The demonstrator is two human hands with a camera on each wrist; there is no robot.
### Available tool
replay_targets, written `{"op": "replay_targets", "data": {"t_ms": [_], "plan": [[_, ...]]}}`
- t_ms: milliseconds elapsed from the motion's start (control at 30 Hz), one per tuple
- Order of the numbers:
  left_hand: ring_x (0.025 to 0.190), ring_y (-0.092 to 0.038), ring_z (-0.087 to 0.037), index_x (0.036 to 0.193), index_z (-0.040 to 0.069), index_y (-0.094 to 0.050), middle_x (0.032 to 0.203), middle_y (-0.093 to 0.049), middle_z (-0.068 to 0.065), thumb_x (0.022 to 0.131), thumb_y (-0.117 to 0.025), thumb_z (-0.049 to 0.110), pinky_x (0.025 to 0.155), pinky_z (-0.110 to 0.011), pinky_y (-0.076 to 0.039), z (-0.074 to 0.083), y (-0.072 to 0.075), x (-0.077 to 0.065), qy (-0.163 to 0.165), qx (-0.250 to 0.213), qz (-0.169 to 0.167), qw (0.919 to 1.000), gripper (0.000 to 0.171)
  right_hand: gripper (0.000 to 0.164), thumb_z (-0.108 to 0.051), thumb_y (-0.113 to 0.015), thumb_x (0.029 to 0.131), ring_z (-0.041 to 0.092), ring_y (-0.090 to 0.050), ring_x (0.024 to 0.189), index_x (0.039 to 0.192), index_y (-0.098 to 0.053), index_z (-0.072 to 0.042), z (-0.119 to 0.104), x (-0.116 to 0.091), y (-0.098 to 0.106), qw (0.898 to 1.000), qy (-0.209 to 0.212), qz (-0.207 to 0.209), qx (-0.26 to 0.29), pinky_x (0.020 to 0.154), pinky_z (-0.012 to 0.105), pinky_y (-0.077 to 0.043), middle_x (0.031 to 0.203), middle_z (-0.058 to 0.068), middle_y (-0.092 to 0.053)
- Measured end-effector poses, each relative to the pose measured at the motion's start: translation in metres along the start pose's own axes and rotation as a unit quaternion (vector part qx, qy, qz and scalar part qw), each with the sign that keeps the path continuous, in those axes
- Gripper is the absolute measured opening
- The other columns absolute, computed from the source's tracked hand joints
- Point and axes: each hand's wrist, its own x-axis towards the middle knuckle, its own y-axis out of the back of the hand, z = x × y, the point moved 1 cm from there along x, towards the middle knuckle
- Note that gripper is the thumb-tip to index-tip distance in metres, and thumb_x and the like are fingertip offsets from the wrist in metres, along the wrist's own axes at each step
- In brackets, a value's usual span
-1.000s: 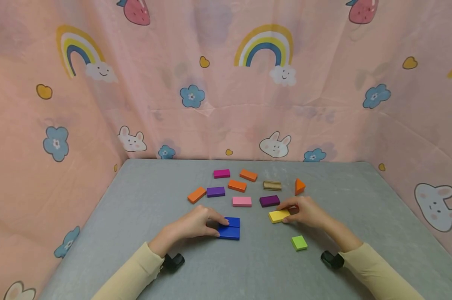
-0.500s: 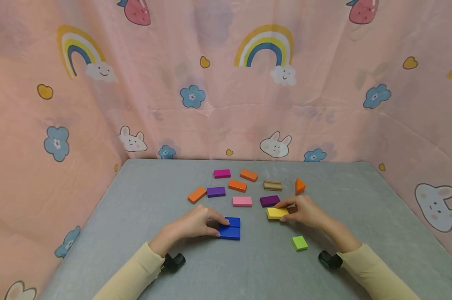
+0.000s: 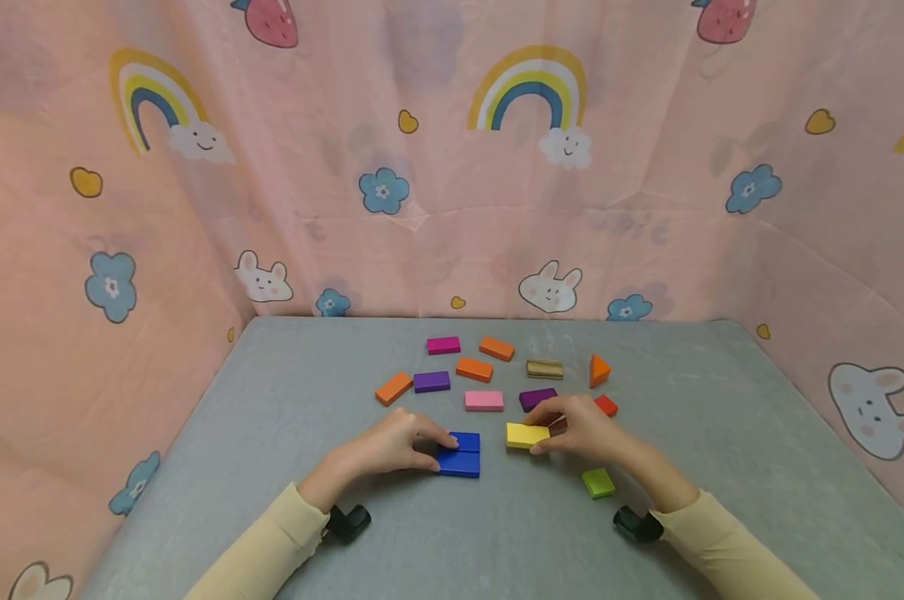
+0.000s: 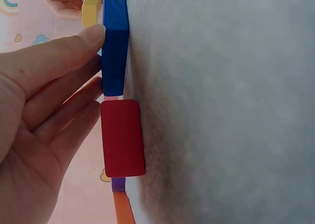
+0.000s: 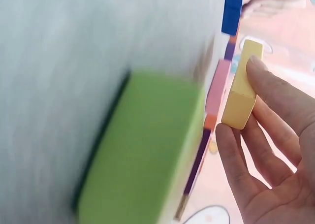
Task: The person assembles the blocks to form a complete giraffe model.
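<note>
Two flat blue blocks [image 3: 459, 462] lie side by side in the middle of the table. My left hand [image 3: 394, 446] holds their left end between thumb and fingers; the left wrist view shows the thumb on the near side of the blue blocks [image 4: 114, 42]. To their right, my right hand [image 3: 582, 429] pinches a yellow block [image 3: 522, 435]. In the right wrist view the yellow block [image 5: 242, 86] is raised off the table, with the thumb on one face and fingertips against the other. A small gap separates yellow from blue.
A light green block [image 3: 598, 482] lies in front of the right hand. Behind are a pink block [image 3: 484, 401], a dark purple block [image 3: 536, 398], several orange blocks [image 3: 393, 388] and a red block [image 3: 606, 405]. Another red block [image 4: 123, 138] sits beside the left hand.
My right hand has lifted the yellow block and carried it left toward the blue blocks. The red block behind that hand now shows. My left hand stays in place.
</note>
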Motion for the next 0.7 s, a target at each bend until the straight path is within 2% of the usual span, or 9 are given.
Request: {"op": "replay_targets", "data": {"t_ms": [300, 700], "plan": [[0.112, -0.060, -0.006, 0.115, 0.019, -0.070, 0.116, -0.068, 0.007, 0.082, -0.074, 0.021, 0.095, -0.025, -0.048, 0.002, 0.001, 0.000, 0.012, 0.000, -0.007, 0.9999, 0.033, 0.032, -0.030, -0.082, 0.073, 0.007, -0.062, 0.086, 0.101, -0.071, -0.019, -0.009, 0.004, -0.019, 1.000, 0.005, -0.020, -0.008, 0.076, 0.024, -0.055, 0.097, -0.008, -0.068], [0.111, -0.060, -0.005, 0.116, 0.018, -0.070, 0.115, -0.068, 0.007, 0.082, -0.074, 0.021, 0.094, -0.024, -0.048, 0.002, 0.001, 0.000, 0.011, 0.000, -0.006, 0.9999, 0.034, 0.034, -0.031, -0.083, 0.072, 0.005, -0.062, 0.081, 0.100, -0.071, -0.016, -0.018, 0.008, -0.027, 0.999, 0.023, -0.047, -0.001, 0.072, 0.021, -0.054, 0.094, -0.006, -0.069]]}}
